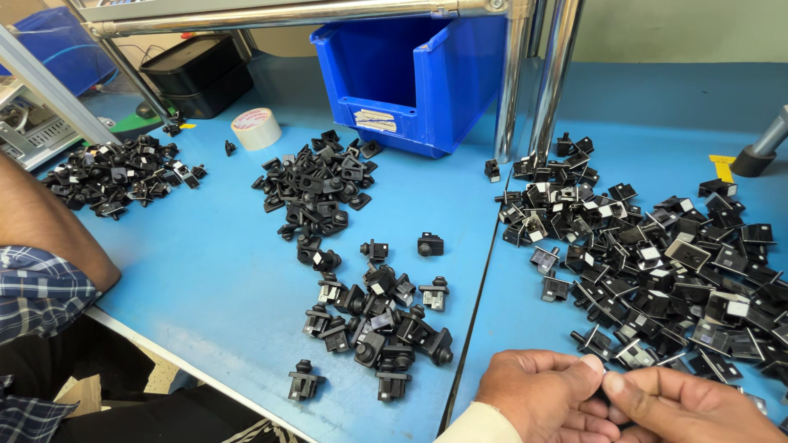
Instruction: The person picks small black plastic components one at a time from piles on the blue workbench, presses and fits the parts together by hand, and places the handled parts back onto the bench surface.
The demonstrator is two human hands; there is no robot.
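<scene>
My left hand and my right hand meet at the bottom right, thumbs and fingertips pressed together. Only a dark sliver of a small black plastic part shows between them; the rest is hidden by the fingers. Just beyond my hands spreads a large heap of flat black parts with pale labels. To the left of my hands lies a smaller group of black clip-like parts, one of which stands alone near the table edge.
Another black pile lies mid-table before a blue bin, a further one at far left. A tape roll, two metal posts and a black box stand behind. A co-worker's forearm rests at left.
</scene>
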